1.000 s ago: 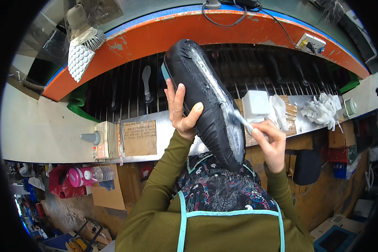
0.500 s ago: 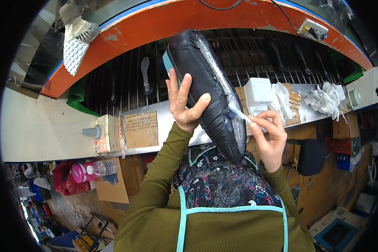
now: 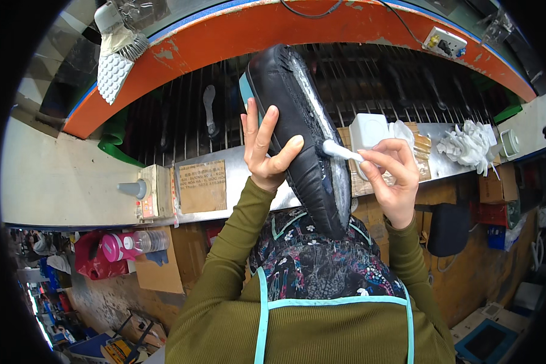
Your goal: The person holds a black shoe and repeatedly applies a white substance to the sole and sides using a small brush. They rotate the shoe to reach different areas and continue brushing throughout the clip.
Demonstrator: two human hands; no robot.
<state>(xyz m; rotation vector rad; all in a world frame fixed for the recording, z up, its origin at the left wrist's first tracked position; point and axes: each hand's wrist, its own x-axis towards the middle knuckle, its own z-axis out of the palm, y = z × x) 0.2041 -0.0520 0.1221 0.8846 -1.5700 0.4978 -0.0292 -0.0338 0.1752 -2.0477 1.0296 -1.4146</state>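
My left hand [image 3: 268, 155] grips a black shoe upper [image 3: 279, 85] from its left side, thumb on the leather and fingers spread along it. The shoe upper stands tilted, its underside turned to the right, and its lower end is at my apron. A turquoise edge [image 3: 245, 90] shows at its upper left. Whitish wet streaks run along the rough underside. Between thumb and fingers, my right hand [image 3: 395, 182] pinches a thin white stick with a swab-like tip [image 3: 333, 147], which touches the underside near its middle.
Behind the shoe is a dark rack of bars [image 3: 188, 130] under an orange frame [image 3: 224, 39]. On the metal ledge are a white container [image 3: 369, 128], crumpled white cloth [image 3: 467, 147] and a cardboard piece [image 3: 203, 187]. A control box [image 3: 155, 191] stands left.
The swab has moved up and left along the underside, my right hand rising slightly with it. My left hand keeps its grip, while the shoe's lower end has shifted slightly left.
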